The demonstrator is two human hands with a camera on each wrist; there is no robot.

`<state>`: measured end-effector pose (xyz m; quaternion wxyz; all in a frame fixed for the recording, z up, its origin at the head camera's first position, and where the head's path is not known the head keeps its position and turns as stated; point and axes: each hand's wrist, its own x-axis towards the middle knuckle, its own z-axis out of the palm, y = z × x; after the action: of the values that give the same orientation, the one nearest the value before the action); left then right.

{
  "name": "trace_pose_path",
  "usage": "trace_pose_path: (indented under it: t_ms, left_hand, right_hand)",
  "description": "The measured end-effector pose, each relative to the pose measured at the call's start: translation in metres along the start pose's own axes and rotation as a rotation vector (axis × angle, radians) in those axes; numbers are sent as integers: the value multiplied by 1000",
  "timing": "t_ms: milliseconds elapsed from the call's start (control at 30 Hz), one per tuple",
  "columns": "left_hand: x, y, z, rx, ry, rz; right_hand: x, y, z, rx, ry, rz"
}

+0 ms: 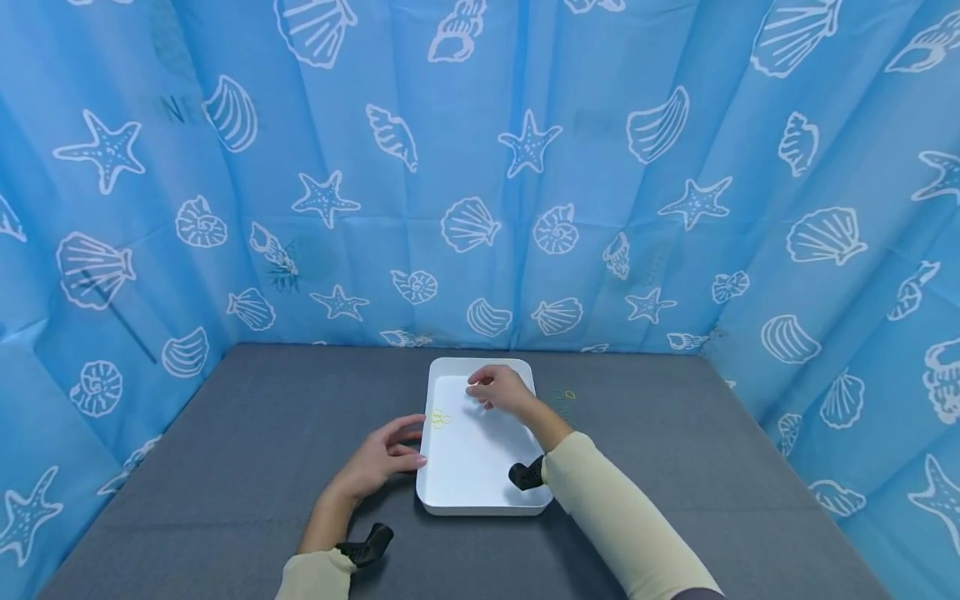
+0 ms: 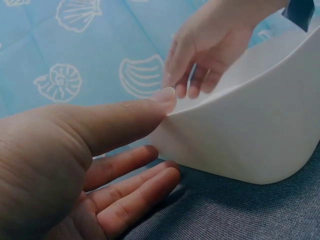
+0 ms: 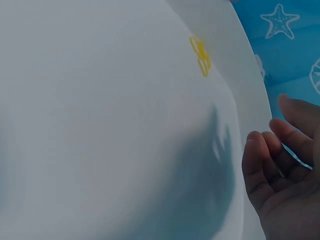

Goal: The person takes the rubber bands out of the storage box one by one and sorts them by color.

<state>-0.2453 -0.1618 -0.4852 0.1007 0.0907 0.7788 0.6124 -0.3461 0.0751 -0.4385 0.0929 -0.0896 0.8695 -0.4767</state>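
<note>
A white rectangular tray [image 1: 480, 487] sits on the grey table. My left hand [image 1: 382, 458] is at its left wall; in the left wrist view the thumb touches the rim while the other fingers stay loosely extended along the outside. Above the far part of the tray is my right hand [image 1: 501, 390], its fingers loosely bent. In the right wrist view nothing shows between those fingers. Several thin yellow loops [image 1: 438, 419], like small rubber bands, lie bunched inside the tray near its left wall.
Right of the tray, partly behind my right forearm, a yellow loop [image 1: 570, 395] and several thin green loops [image 1: 558, 395] lie on the grey tabletop [image 1: 300, 417]. A blue curtain [image 1: 465, 275] with white shell prints hangs behind the table and along its sides.
</note>
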Motion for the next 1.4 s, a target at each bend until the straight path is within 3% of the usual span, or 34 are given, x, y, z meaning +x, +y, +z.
trace_pose_path:
  t_ms: [233, 533, 700, 1067, 1400]
  left_hand:
    - [1, 0, 0, -5, -10, 6]
    - [1, 0, -1, -16, -9, 9]
    - [1, -1, -1, -17, -10, 9]
    - [1, 2, 0, -14, -15, 14]
    - [1, -1, -1, -9, -12, 5]
  right_hand:
    - [2, 3, 17, -85, -116, -31]
    - [6, -2, 26, -276, -173, -105]
    - [8, -1, 31, -333, -205, -102]
    - [7, -1, 36, -325, -182, -83]
    - [6, 1, 39, -390, -176, -87]
